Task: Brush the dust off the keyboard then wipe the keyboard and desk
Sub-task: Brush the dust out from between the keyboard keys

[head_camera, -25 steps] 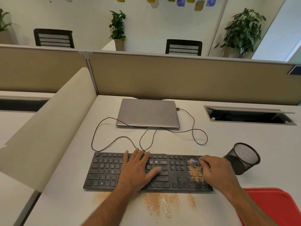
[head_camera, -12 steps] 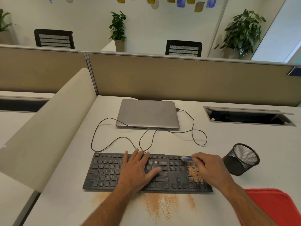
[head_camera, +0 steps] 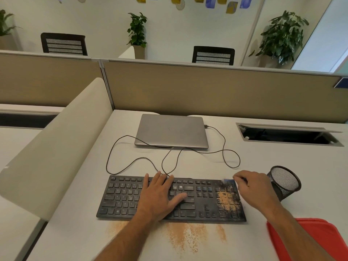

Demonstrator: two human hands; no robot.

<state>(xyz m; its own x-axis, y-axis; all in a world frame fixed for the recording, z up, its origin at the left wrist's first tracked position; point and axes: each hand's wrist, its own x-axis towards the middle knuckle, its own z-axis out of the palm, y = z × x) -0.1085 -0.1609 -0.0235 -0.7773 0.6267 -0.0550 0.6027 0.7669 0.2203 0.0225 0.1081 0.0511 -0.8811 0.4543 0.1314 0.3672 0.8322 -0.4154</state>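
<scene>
One keyboard (head_camera: 170, 198), long axis left-right, dusty right end

mesh cup (head_camera: 284, 183) crowding keyboard's (head_camera: 128, 196) right end, cable (head_camera: 131, 161) looped behind

1. A closed grey laptop (head_camera: 171, 130) is lying at the far middle, its thin cable (head_camera: 224, 147) looping nearer.
2. A black mesh cup (head_camera: 284, 182) is tilting on its side at the right.
3. A red cloth (head_camera: 318, 240) is sitting at the near right corner.
4. Two potted plants (head_camera: 137, 32) (head_camera: 282, 34) are standing beyond the beige partition (head_camera: 207, 87).
</scene>
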